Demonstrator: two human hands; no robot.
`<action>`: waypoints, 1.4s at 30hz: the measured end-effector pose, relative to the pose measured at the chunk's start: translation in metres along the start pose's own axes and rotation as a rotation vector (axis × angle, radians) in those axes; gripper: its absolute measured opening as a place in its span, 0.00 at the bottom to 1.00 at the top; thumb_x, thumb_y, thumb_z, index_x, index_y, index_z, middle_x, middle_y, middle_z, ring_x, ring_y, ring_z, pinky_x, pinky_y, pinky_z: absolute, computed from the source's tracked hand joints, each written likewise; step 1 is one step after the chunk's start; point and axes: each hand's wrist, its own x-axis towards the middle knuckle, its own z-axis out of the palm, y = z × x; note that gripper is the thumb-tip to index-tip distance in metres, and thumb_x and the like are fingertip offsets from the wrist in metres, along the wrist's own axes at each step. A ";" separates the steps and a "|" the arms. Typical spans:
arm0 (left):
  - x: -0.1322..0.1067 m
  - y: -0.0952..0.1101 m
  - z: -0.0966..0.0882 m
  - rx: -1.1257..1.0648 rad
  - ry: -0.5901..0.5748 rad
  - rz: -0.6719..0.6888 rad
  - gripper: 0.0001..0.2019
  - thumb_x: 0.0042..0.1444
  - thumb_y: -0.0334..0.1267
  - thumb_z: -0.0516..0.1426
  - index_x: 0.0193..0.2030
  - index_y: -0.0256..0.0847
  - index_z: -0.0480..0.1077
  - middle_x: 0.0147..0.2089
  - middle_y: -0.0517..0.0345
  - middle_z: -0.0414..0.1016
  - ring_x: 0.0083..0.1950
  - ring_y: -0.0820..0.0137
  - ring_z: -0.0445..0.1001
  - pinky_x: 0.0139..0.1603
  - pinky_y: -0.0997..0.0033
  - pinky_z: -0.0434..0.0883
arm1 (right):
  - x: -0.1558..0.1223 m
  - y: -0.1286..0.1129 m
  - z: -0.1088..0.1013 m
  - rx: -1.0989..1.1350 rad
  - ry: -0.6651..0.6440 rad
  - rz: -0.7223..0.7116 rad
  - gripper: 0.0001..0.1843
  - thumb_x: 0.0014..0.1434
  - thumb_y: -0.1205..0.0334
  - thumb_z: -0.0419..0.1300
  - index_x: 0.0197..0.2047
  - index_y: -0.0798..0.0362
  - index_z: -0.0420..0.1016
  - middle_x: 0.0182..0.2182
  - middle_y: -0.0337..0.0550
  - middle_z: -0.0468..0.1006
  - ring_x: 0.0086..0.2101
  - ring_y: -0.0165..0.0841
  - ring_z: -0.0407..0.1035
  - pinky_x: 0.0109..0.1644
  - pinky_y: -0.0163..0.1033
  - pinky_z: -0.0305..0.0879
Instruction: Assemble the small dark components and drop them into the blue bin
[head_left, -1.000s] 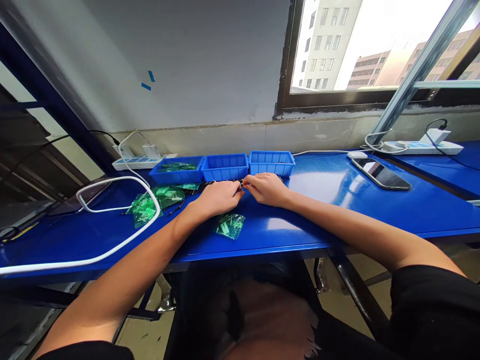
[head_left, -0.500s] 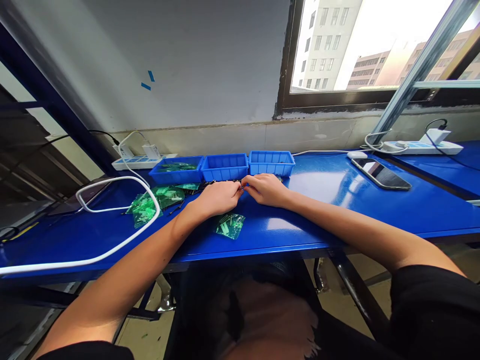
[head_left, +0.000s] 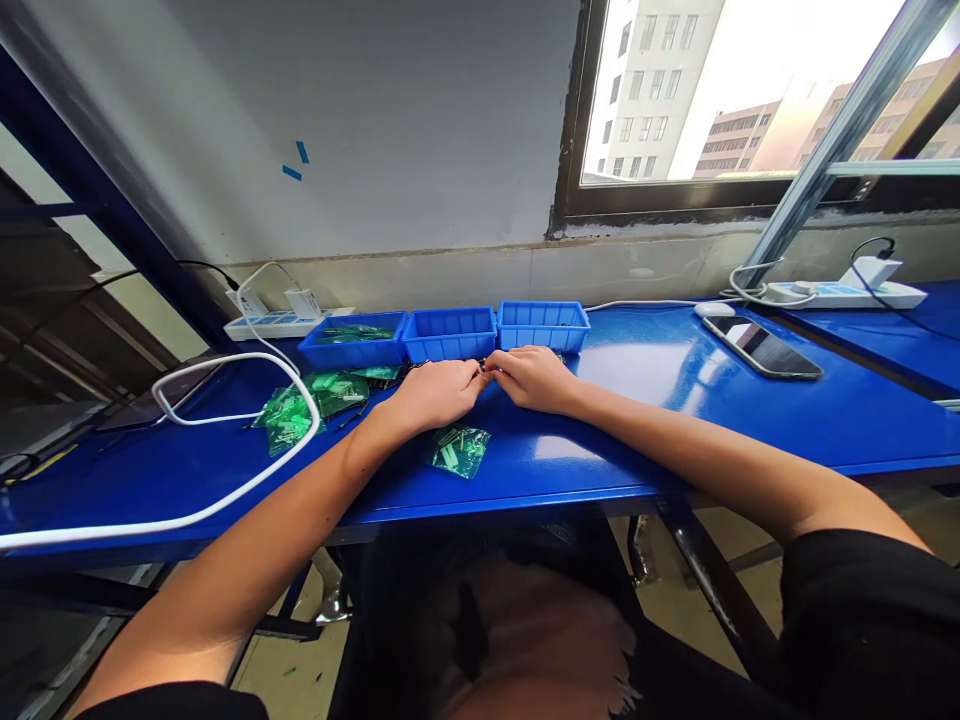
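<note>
My left hand [head_left: 441,392] and my right hand [head_left: 534,378] meet over the blue table, fingertips touching in a pinch. Between them is something small and dark, mostly covered by the fingers, so its kind cannot be made out. Just below my left hand lies a green-tinted clear bag [head_left: 460,452] with small pale pieces in it. To the left, several more green bags [head_left: 289,415] lie in a heap, with thin dark pieces beside them. Behind my hands stand a middle blue bin [head_left: 450,347] and a right blue bin [head_left: 544,328].
A left blue bin [head_left: 352,352] holds green bags. A thick white cable [head_left: 225,510] loops over the table's left side. A phone [head_left: 765,348] lies at the right, near a white power strip [head_left: 847,294]. Another power strip [head_left: 289,324] sits back left.
Both hands stay in nearly the same place, pinched together. Only the fingers have shifted slightly around the small dark thing.
</note>
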 end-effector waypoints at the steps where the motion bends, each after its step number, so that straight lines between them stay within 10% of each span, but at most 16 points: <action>1: 0.000 0.000 0.000 0.003 0.000 0.006 0.26 0.63 0.54 0.35 0.45 0.45 0.68 0.47 0.53 0.76 0.49 0.56 0.74 0.47 0.58 0.69 | 0.000 0.000 0.000 0.005 0.001 0.000 0.09 0.62 0.64 0.47 0.39 0.53 0.68 0.33 0.44 0.79 0.34 0.34 0.72 0.35 0.35 0.56; 42: 0.001 -0.003 0.002 0.058 -0.015 0.142 0.19 0.64 0.43 0.38 0.48 0.40 0.66 0.50 0.50 0.73 0.51 0.59 0.72 0.51 0.61 0.68 | 0.000 0.000 -0.002 0.028 -0.004 0.009 0.11 0.63 0.61 0.49 0.38 0.53 0.72 0.33 0.43 0.79 0.33 0.32 0.71 0.34 0.34 0.54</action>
